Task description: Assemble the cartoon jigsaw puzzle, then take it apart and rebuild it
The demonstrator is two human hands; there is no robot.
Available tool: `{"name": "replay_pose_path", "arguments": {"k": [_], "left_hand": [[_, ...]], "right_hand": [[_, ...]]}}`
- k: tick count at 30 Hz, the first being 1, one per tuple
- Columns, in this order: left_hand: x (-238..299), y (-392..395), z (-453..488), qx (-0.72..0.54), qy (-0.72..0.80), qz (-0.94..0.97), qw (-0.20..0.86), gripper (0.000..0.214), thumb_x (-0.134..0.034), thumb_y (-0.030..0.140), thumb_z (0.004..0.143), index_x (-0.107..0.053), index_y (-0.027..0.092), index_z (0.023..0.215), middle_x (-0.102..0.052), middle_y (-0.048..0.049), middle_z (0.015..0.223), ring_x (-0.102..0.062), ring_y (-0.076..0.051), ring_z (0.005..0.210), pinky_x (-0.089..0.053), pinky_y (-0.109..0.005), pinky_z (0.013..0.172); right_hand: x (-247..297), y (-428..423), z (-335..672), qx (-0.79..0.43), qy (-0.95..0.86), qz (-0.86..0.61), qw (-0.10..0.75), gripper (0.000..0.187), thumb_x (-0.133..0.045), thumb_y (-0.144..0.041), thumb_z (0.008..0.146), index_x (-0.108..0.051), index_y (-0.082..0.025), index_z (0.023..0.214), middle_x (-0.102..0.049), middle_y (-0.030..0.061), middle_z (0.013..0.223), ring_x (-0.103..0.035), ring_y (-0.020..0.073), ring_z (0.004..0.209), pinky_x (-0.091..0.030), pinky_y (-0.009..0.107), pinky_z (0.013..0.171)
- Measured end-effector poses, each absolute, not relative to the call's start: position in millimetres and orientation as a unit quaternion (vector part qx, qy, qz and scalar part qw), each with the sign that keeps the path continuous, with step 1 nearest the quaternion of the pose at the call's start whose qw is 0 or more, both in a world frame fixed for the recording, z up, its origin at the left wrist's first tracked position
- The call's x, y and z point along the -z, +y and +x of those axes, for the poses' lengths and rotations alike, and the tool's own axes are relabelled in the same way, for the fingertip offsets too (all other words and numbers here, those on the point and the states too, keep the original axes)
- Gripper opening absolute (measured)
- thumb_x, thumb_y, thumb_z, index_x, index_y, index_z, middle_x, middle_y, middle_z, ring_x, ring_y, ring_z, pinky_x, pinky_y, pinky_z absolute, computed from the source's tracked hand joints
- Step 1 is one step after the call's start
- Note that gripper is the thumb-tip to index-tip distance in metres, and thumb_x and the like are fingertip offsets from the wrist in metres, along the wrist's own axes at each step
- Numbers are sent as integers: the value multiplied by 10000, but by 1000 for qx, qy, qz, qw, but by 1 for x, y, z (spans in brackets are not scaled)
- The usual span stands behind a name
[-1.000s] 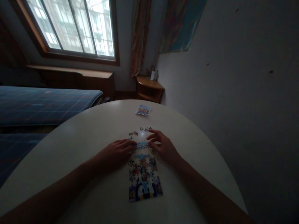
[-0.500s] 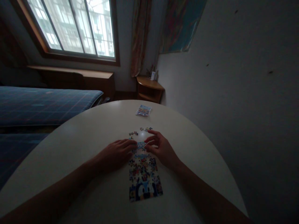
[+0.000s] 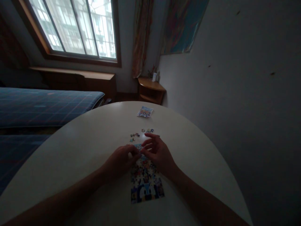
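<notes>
On the table lies a partly joined jigsaw puzzle (image 3: 147, 185), a blue cartoon dog's face at its near end. Over its far end, a light-blue joined puzzle section (image 3: 138, 146) shows between my hands. My left hand (image 3: 122, 159) grips its left side, thumb and fingers closed together. At the right side, my right hand (image 3: 160, 153) pinches it with the thumb and bent fingers, while the index finger sticks out ahead. The fingers hide part of the section and the puzzle's far edge. Loose puzzle pieces (image 3: 134, 135) lie just beyond my hands.
A small printed packet (image 3: 145, 112) lies toward the far edge of the round white table (image 3: 94, 131). A plaid mattress (image 3: 47, 106) is at the left, a wooden corner shelf (image 3: 150, 84) stands behind, and a bare wall (image 3: 223, 94) rises at the right.
Both hands have come closer together and nearer to me, bringing the light-blue section toward the main puzzle. The left fingers have curled from lying flatter into a pinch.
</notes>
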State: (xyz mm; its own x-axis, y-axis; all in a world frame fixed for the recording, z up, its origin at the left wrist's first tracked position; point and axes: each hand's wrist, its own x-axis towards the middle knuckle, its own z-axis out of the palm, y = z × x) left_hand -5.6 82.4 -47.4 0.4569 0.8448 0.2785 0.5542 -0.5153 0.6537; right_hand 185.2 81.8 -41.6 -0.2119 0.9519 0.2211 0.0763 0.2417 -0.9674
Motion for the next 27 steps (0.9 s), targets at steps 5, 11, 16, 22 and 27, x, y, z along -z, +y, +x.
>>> {"name": "replay_pose_path", "arguments": {"k": [5,11,16,22,27], "left_hand": [[48,80,-3,-349,459,772,268,262,-553,361,933,-621,183,753,-640,18,661,-582,-135,604,-513,-274,649],[58,86,-12,-303,396,855,143,240,-486,297,983,-634,213,1153,-673,-71,1183,-614,-229,1102,-516,-423,961],[64,92,-19,-213,335,915,80,488,-500,255,970,-414,230,1450,-475,-80,1488,-440,-272,1355,-411,-503,1110],[67,92,-20,-174,327,925,83,510,-506,302,975,-396,236,1469,-478,-67,1490,-426,-270,1374,-400,-498,1117],[68,92,-20,-172,329,926,73,513,-506,296,972,-396,247,1471,-476,-59,1492,-421,-267,1378,-393,-485,1122]], "right_hand": [[37,81,186,-427,-660,-436,438,219,-714,-314,809,-695,-206,998,-742,37,874,-696,166,788,-559,323,740],[35,96,210,-306,-690,-506,418,154,-680,-330,845,-762,-235,935,-760,32,862,-682,185,778,-510,337,742],[41,104,224,-211,-718,-536,390,132,-693,-255,816,-775,-257,920,-757,33,860,-679,201,817,-506,359,796],[42,104,216,-201,-741,-541,344,151,-699,-175,783,-788,-264,867,-756,35,842,-668,210,822,-510,384,824],[44,106,217,-182,-748,-550,324,130,-703,-202,789,-789,-256,869,-751,40,840,-656,214,833,-507,378,813]]}}
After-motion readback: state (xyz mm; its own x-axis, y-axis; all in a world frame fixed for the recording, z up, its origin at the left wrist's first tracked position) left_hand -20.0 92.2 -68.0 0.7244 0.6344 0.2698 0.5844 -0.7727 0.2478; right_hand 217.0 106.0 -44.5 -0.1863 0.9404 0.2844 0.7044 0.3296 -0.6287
